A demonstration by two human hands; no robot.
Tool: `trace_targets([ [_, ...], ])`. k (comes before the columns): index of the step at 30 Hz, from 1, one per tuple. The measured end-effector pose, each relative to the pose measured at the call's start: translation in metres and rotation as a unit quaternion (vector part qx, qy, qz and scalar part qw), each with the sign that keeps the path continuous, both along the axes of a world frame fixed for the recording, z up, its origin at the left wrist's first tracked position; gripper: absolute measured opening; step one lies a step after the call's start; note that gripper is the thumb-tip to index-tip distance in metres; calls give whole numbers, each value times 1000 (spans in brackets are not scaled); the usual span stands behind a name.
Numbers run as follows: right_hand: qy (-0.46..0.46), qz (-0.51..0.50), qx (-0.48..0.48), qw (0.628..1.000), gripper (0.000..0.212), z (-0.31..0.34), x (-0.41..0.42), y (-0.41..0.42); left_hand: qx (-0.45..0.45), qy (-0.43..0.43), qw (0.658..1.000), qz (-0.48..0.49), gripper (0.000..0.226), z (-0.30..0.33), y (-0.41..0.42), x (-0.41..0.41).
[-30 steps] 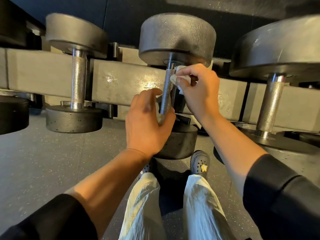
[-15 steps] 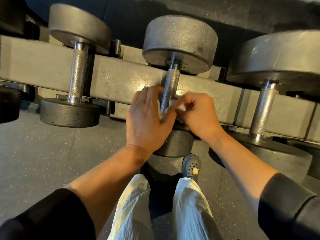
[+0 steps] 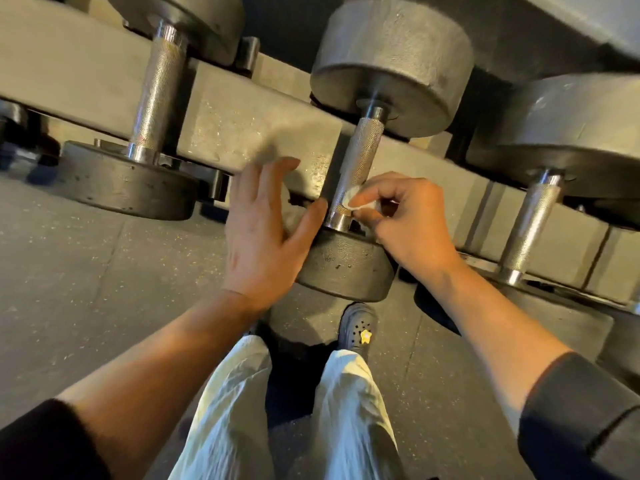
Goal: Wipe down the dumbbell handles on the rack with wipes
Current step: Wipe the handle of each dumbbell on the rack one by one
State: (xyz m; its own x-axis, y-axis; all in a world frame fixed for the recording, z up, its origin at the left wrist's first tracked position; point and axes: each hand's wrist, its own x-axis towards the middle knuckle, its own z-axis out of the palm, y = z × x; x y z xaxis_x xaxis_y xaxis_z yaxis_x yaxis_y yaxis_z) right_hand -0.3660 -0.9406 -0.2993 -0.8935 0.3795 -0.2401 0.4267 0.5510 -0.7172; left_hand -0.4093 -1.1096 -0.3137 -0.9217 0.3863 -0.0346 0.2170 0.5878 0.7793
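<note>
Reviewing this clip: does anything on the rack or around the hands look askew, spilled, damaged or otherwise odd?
Nothing stands out. The middle dumbbell sits in the rack like its neighbours. The right hand pinches a small white wipe against the low end of its handle; the left hand is spread open beside it. No spill or damage shows.

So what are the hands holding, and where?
The right hand pinches a small white wipe by its edge against the middle dumbbell's handle. The left hand holds nothing.
</note>
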Motion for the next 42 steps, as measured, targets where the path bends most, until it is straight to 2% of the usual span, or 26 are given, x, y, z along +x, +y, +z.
trace_targets([
  [2,-48,3,-43,998,23,1,3,0,6,-12,1000,-2,51,-6,-1,5],
  [4,-53,23,-42,997,25,3,1,2,18,-19,1000,4,53,-8,0,6],
  [7,43,-6,34,998,15,12,-6,-1,35,6,999,6,52,-13,-1,4],
  [9,117,-8,107,987,15,15,-17,-2,33,21,999,7,50,-16,-2,3],
  [13,90,46,215,971,23,4,-44,3,33,27,999,8,50,-16,-1,2],
  [15,86,57,232,967,25,-3,-44,1,36,16,999,9,51,-16,-2,3],
  [20,66,94,169,979,25,0,-27,-3,61,-20,998,10,54,-17,-3,2],
  [28,-113,188,32,975,27,17,-24,-9,66,-21,997,33,54,-18,0,4],
  [30,-84,180,30,980,25,24,-29,-14,69,-22,997,32,54,-18,-1,3],
  [32,18,138,84,987,21,27,-38,-14,74,-29,996,34,56,-18,-1,3],
  [34,77,142,169,972,22,24,-52,-6,78,-35,996,39,57,-18,-2,3],
  [37,27,271,321,907,28,11,-58,6,84,-35,995,41,58,-18,-2,3],
  [39,-14,325,371,869,34,2,-52,7,86,-36,995,38,59,-17,-2,4],
  [42,-31,336,397,854,42,-2,-47,2,88,-37,995,41,59,-17,-2,6],
])
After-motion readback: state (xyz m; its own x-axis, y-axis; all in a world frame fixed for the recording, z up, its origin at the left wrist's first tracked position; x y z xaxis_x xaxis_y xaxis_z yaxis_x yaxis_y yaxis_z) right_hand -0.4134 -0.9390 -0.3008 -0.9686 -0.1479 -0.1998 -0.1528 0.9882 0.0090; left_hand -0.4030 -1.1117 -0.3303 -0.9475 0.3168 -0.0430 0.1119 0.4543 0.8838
